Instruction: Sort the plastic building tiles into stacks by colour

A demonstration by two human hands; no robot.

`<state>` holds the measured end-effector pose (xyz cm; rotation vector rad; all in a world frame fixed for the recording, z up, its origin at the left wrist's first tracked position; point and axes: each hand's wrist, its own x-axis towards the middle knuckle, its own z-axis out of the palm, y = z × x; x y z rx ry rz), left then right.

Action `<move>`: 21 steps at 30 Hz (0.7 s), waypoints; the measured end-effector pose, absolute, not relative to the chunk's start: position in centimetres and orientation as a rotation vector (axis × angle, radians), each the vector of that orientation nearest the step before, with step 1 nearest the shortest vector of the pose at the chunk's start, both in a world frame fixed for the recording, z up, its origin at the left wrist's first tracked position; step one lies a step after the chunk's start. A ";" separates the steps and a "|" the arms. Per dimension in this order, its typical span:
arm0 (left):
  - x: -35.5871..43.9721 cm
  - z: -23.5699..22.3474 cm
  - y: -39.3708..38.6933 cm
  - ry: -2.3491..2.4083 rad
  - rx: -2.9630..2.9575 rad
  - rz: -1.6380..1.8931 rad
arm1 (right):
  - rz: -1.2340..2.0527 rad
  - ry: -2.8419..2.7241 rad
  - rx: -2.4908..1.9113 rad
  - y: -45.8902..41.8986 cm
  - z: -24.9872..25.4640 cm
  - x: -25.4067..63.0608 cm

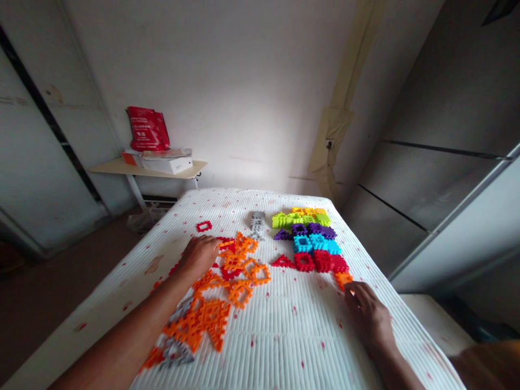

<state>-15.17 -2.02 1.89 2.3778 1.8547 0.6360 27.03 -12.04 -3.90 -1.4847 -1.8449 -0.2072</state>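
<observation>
- Ribbed white cover (292,336): is carrying all the toothed pieces; its ridges are probably giving uneven footing to anything set on edge.
- Loose orange pieces (221,313): are spreading in a heap on the left, with grey pieces (177,352) and red pieces (231,274) showing among them.
- Colour groups: are standing on the right, running far to near as yellow row (309,211), lime row (286,220), purple row (328,233), light-blue row (333,247) and red row (340,264).
- Right hand (370,311): is resting at the near end, curled fingers touching an orange block (343,278) beside the red row. Whether they are gripping it, one cannot tell. Light, steadying pressure is looking sounder; hard pushing would be risking the red row.
- Left hand (201,253): is bending over the heap's far side, fingertips meeting an orange piece (228,244); a firm pinch is escaping confirmation. Lifting is looking better than dragging, since teeth may be catching.
- Grey stack (257,221): is standing near the heap's far edge.
- Red frame (204,226): is lying apart, beyond the left hand.
</observation>
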 end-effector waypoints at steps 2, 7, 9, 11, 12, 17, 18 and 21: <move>-15.0 2.1 -2.4 1.877 2.235 0.757 | -0.172 -1.844 -1.490 -12.0 -4.0 27.1; -12.7 2.2 -3.9 1.750 1.896 1.003 | -0.116 -1.808 -1.478 -11.8 -3.4 26.3; -11.1 2.1 -5.0 1.628 1.718 1.074 | -0.064 -1.784 -1.474 -12.1 -2.7 24.8; -9.1 1.9 -6.2 1.493 1.501 1.100 | 0.050 -1.797 -1.454 -12.7 -1.7 22.7; -8.0 1.7 -6.8 1.429 1.409 1.088 | 0.104 -1.807 -1.424 -13.1 -1.3 21.4; -3.4 0.4 -9.2 1.281 1.269 1.015 | 0.227 -1.925 -1.254 -14.5 -0.2 15.9; -2.8 0.1 -9.6 1.272 1.264 1.016 | 0.227 -1.941 -1.235 -14.6 -0.2 15.2; -1.7 -0.8 -10.2 1.232 1.250 1.001 | 0.222 -1.955 -1.251 -14.6 -0.6 14.4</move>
